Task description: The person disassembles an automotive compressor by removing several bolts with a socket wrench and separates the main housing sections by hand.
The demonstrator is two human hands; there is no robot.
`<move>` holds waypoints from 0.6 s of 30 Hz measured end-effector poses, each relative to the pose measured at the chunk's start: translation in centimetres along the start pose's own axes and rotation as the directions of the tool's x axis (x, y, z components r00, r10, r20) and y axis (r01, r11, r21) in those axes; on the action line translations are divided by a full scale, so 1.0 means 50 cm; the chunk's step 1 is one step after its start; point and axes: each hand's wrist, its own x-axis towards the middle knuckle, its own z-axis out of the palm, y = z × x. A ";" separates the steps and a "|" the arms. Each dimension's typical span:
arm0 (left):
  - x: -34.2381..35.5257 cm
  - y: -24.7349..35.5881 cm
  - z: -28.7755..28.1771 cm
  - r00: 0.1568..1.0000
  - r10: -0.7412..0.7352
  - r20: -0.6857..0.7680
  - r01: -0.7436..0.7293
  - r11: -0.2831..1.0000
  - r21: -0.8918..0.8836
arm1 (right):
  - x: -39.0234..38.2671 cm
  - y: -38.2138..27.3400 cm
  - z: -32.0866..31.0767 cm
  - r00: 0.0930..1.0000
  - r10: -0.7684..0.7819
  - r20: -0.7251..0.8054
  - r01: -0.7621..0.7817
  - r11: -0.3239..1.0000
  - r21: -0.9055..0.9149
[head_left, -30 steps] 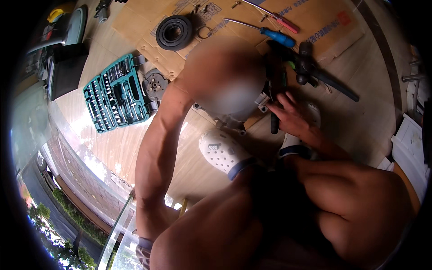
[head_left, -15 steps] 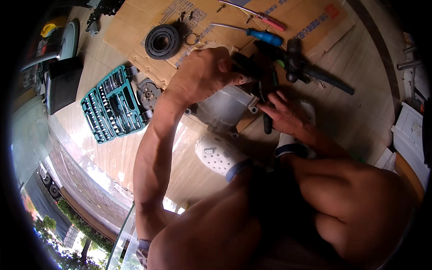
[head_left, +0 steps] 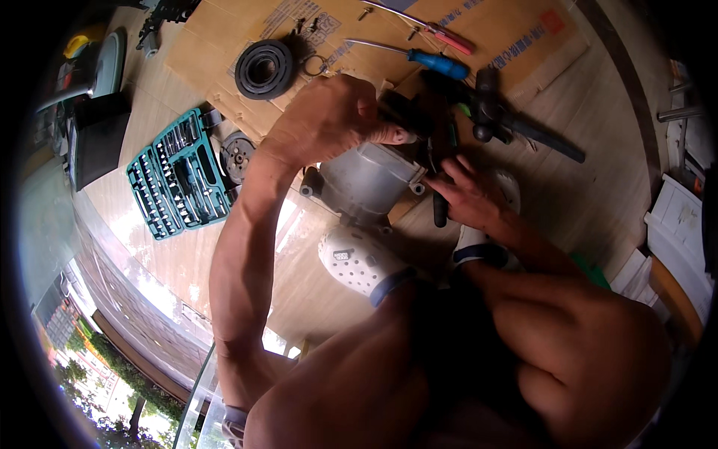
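Note:
Between my feet a grey metal housing [head_left: 366,183] with bolt lugs stands on the floor and cardboard. My left hand [head_left: 329,116] reaches over its far side. Its thumb and fingers close on a dark part [head_left: 400,112] at the top of the housing; the far fingertips are hidden. At the housing's right corner, my right hand [head_left: 475,193] has its fingers bent around a black-handled tool [head_left: 440,209], whose handle points down toward me. Shadow hides the tool's working end, so its exact kind is unclear.
On the cardboard [head_left: 217,52] lie a black pulley [head_left: 264,69], a metal ring [head_left: 315,66], a blue screwdriver [head_left: 437,63], a red screwdriver [head_left: 452,39] and several screws. A hammer [head_left: 490,105] lies right. Left are a teal socket set [head_left: 179,176] and a round metal plate [head_left: 237,157].
The whole view has shifted slightly, so things sit a little further left. Both hands keep the same hold at the housing; nothing has visibly been taken up or let go.

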 end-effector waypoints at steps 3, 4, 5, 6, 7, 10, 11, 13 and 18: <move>0.001 -0.003 0.028 0.996 0.034 -0.083 -0.044 0.991 -0.127 | -0.006 0.003 -0.005 1.000 0.010 0.004 -0.010 1.000 -0.002; 0.004 -0.010 0.040 0.990 0.070 -0.126 -0.095 0.975 -0.202 | -0.008 0.007 -0.006 1.000 0.014 0.005 -0.014 1.000 -0.006; 0.009 -0.021 0.047 0.990 0.105 -0.098 -0.125 0.966 -0.228 | -0.012 0.013 -0.007 1.000 0.021 0.005 -0.021 1.000 -0.010; 0.004 -0.037 0.046 0.990 0.121 -0.070 -0.134 0.960 -0.246 | -0.007 0.012 -0.003 1.000 0.012 0.001 -0.012 1.000 0.001; 0.002 -0.044 0.043 0.988 0.145 -0.043 -0.151 0.952 -0.268 | -0.005 0.010 -0.001 1.000 0.011 0.004 -0.011 1.000 -0.010; -0.002 -0.043 0.035 0.995 0.097 -0.006 -0.094 0.955 -0.283 | -0.005 0.009 0.003 1.000 0.005 -0.007 -0.005 0.999 -0.041; 0.003 -0.041 0.035 0.994 0.109 -0.024 -0.111 0.961 -0.254 | -0.006 0.011 0.004 1.000 -0.002 -0.025 0.001 0.999 -0.050; 0.014 -0.033 0.038 0.989 0.137 -0.058 -0.146 0.969 -0.198 | -0.008 0.014 0.002 0.999 -0.011 -0.041 0.008 0.998 -0.062; 0.015 -0.007 0.040 0.999 -0.026 -0.047 0.020 0.992 -0.127 | 0.000 0.008 0.006 0.997 -0.031 -0.065 0.027 0.998 -0.063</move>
